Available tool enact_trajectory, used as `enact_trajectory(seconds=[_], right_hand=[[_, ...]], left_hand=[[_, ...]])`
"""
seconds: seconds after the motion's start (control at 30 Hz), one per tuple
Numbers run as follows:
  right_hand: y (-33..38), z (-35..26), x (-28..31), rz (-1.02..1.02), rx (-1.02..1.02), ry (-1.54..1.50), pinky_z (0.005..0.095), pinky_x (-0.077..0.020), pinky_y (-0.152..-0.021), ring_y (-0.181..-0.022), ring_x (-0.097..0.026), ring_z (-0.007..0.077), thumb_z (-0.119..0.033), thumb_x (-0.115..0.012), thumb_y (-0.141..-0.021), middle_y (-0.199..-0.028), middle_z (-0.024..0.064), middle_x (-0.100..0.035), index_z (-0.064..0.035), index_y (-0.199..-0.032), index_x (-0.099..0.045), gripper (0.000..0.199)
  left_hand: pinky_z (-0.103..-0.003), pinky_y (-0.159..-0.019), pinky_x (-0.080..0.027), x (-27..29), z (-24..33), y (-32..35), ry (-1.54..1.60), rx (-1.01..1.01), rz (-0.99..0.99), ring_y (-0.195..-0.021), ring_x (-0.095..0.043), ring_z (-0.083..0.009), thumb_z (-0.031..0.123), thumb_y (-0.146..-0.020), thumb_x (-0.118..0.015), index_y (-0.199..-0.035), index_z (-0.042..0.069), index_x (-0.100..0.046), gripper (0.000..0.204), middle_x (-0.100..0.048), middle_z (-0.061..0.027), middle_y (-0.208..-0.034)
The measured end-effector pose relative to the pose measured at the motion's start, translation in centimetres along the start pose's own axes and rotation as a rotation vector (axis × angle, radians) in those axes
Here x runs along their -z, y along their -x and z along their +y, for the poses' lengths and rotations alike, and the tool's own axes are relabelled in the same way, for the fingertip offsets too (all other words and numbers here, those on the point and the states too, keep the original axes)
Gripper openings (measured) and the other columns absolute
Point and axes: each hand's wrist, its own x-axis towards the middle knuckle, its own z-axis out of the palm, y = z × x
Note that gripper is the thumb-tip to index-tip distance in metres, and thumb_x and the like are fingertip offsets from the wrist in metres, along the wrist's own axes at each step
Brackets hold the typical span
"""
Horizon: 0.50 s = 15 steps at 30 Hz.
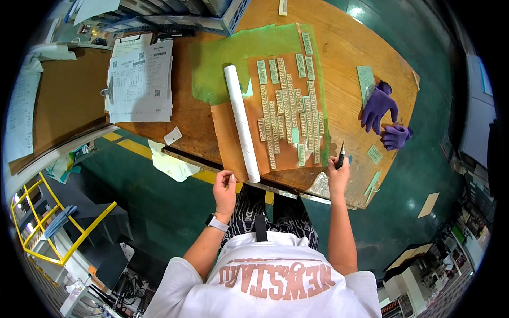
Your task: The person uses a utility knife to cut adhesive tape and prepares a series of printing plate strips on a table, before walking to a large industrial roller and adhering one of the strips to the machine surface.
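My right hand [339,176] grips a craft knife [341,156] with a dark handle, its thin pointed tip aimed away from me, beside the near right corner of an orange-brown sheet [225,127]. My left hand [225,192] is closed, fingers curled at the sheet's near left corner; what they pinch, if anything, is hidden. A white paper roll [241,122] lies lengthwise on the sheet. To its right are rows of pale raised number strips [283,106] and several greenish rectangular pieces [301,66]. Under the sheet's far part is a green sheet [217,63].
The wooden table [360,42] ends close to my waist. Purple gloves [379,106] lie at right, near green strips [373,183]. Clipped papers [140,79] lie at left, with a blue crate [233,18] at the far side. A yellow metal frame [69,254] stands lower left.
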Motion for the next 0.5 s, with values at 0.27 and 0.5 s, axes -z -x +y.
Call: enact_trajectory(seconds=[0.27, 0.5], right_hand=[[0.9, 0.9, -1.2, 0.107, 0.034, -0.027, 0.032, -0.045, -0.063, -0.066, -0.053, 0.0165, -0.005, -0.069, -0.079, -0.072, 0.0057, -0.055, -0.0011, -0.083, -0.052, 0.018], [-0.7, 1.3, -0.4, 0.076, -0.031, -0.144, 0.0299, -0.0427, -0.059, -0.063, -0.05, 0.0132, -0.005, -0.069, -0.08, -0.07, 0.0035, -0.054, -0.0006, -0.082, -0.053, 0.017]], left_hand=[[-0.022, -0.064, -0.045, 2.8, 1.6, 0.0, 0.05, 0.025, 0.068, -0.068, -0.05, -0.0083, 0.009, -0.097, -0.05, -0.102, 0.002, -0.05, 0.009, -0.051, -0.0017, -0.08], [-0.031, -0.079, -0.045, 1.7, 4.7, -3.8, -0.343, -0.384, -0.167, -0.091, -0.053, -0.0224, 0.006, -0.089, -0.059, -0.107, 0.0, -0.061, 0.019, -0.052, -0.0103, -0.103]])
